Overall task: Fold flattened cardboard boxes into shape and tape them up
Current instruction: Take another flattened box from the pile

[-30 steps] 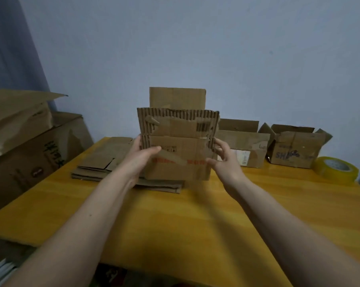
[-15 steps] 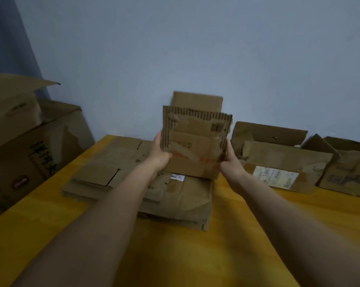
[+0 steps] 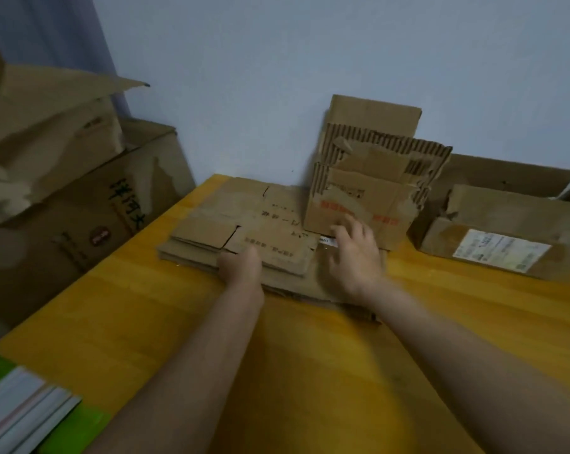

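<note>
Box (image 3: 372,178): upright on the flat stack (image 3: 244,237), at the desk's (image 3: 310,355) back.
Left hand (image 3: 241,265): on the stack's near edge; grip unclear.
Right hand (image 3: 355,253): fingers spread, holding nothing, just before the box.

I see a smooth wood table (image 3: 152,326) w/ slight yellow sheen. Flat stack (image 3: 244,231) is matt brown cardboard. Upright box (image 3: 372,178) is the same, face paper torn, rough corrugated ribs showing. Box at right (image 3: 506,231) has a paper label.
</note>
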The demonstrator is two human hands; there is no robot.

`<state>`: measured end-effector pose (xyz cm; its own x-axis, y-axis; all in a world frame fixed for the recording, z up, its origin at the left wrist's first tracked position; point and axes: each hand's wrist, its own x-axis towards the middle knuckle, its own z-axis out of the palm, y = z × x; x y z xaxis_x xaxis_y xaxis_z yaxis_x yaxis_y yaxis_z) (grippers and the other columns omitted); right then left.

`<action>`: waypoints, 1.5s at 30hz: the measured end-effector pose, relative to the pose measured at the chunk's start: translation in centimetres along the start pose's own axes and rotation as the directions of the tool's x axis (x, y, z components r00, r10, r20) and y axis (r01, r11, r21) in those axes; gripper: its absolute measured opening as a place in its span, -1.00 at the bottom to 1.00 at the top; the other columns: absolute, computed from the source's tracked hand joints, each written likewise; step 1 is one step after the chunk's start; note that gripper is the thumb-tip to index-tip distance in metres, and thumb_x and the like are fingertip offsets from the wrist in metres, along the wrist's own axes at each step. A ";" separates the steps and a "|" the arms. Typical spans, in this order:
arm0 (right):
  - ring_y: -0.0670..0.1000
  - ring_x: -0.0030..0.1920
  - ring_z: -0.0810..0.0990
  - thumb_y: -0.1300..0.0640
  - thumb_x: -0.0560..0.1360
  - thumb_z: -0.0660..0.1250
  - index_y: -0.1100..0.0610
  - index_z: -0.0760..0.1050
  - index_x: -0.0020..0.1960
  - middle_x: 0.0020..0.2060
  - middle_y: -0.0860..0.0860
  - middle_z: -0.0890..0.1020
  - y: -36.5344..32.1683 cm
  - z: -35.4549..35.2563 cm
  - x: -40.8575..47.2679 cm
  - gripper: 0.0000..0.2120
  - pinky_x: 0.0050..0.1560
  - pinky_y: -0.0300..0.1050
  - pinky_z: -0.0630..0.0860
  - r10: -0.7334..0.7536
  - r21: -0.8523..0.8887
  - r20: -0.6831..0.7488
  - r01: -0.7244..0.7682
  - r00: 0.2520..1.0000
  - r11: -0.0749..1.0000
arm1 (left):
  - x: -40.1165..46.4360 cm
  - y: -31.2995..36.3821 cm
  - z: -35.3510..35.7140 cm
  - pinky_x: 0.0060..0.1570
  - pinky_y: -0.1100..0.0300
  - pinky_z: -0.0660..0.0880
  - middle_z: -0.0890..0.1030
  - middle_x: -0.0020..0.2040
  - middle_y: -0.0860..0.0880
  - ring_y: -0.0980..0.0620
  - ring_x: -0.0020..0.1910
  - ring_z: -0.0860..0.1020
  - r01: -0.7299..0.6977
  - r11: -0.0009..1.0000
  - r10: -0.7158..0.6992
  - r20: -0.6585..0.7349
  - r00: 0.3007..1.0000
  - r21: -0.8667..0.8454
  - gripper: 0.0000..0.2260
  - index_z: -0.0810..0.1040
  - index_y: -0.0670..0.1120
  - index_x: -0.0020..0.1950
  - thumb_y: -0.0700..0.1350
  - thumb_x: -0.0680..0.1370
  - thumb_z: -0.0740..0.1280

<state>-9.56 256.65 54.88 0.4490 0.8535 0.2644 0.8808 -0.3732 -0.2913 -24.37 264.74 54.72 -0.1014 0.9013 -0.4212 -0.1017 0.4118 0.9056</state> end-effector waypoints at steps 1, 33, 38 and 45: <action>0.14 0.53 -0.09 0.12 0.56 0.22 0.02 0.23 0.46 0.54 0.06 0.02 -0.2 0.3 0.3 -0.52 0.50 0.13 -0.08 -0.042 -0.043 0.032 0.044 0.999 0.998 | 0.2 0.3 -0.2 -0.05 0.11 0.52 0.52 0.10 -0.19 -0.10 -0.03 0.54 0.092 0.990 -0.086 0.057 0.995 -0.109 -0.64 0.39 -0.23 0.34 -0.34 0.54 0.23; -0.09 0.21 0.55 -0.19 0.59 0.14 -0.12 0.35 0.42 0.27 -0.08 0.53 -4.2 -13.4 -3.7 -0.57 0.23 -0.07 0.48 -0.262 0.827 0.279 -0.092 0.924 0.554 | -15.7 6.3 -3.0 -0.27 0.21 0.61 0.70 -0.13 -0.04 0.07 -0.18 0.69 -0.385 0.837 0.491 0.221 0.843 -0.389 -0.60 0.47 -0.14 0.30 -0.20 0.47 0.41; -0.12 0.07 0.63 -0.16 0.59 0.16 -0.10 0.50 0.27 0.09 -0.09 0.65 -1.0 -19.5 -10.5 -0.67 0.13 -0.16 0.54 -0.285 0.793 0.306 -0.078 0.908 0.604 | -22.7 5.0 -2.5 -0.31 0.13 0.59 0.69 -0.23 -0.08 -0.01 -0.19 0.69 -0.165 0.925 0.359 0.649 0.670 -0.341 -0.81 0.56 -0.21 0.09 -0.23 0.49 0.37; 0.05 0.13 0.62 -0.14 0.57 0.21 -0.08 0.52 0.26 0.10 0.02 0.65 7.3 -24.3 -17.9 -0.68 0.25 0.09 0.50 -0.073 0.806 0.311 -0.222 0.948 0.549 | -30.9 1.3 2.5 -0.30 0.07 0.60 0.66 -0.31 -0.09 -0.01 -0.26 0.67 -0.074 0.987 0.160 0.879 0.449 -0.142 -0.87 0.56 -0.15 0.02 -0.29 0.52 0.28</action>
<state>-7.54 229.79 70.35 0.3150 0.9490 -0.0138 0.2626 -0.1011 -0.9596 -18.89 237.78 69.07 0.8083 0.5887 -0.0004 -0.2331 0.3206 0.9181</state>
